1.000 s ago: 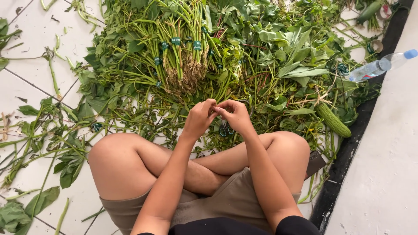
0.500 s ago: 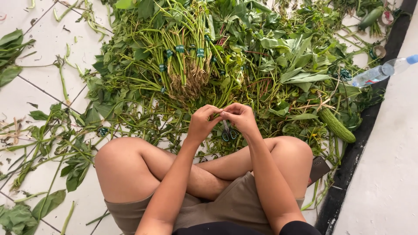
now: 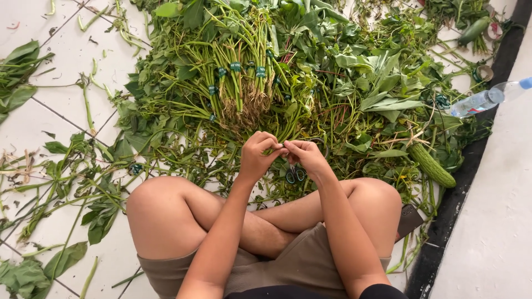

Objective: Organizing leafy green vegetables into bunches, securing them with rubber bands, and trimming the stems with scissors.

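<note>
I sit cross-legged on a white tiled floor, facing a big pile of leafy green stalks [image 3: 310, 66]. My left hand [image 3: 257, 155] and my right hand [image 3: 305, 156] meet in front of my knees, fingertips pinched together on something small between them; I cannot tell what it is. Just below the hands a pair of scissors [image 3: 295, 174] with dark handles lies on the greens. Beyond the hands lie several bundles of stalks [image 3: 241, 88], roots toward me, each bound with green tape.
A clear plastic water bottle [image 3: 487, 98] lies at the right by a dark floor strip [image 3: 460, 205]. A bitter gourd [image 3: 433, 165] rests near my right knee. Tape rolls [image 3: 485, 72] sit at far right. Loose leaves [image 3: 66, 188] litter the left tiles.
The view has shifted slightly, so the pile sits lower in the frame. My hands stay together at the same spot, fingers working on the small thing between them.
</note>
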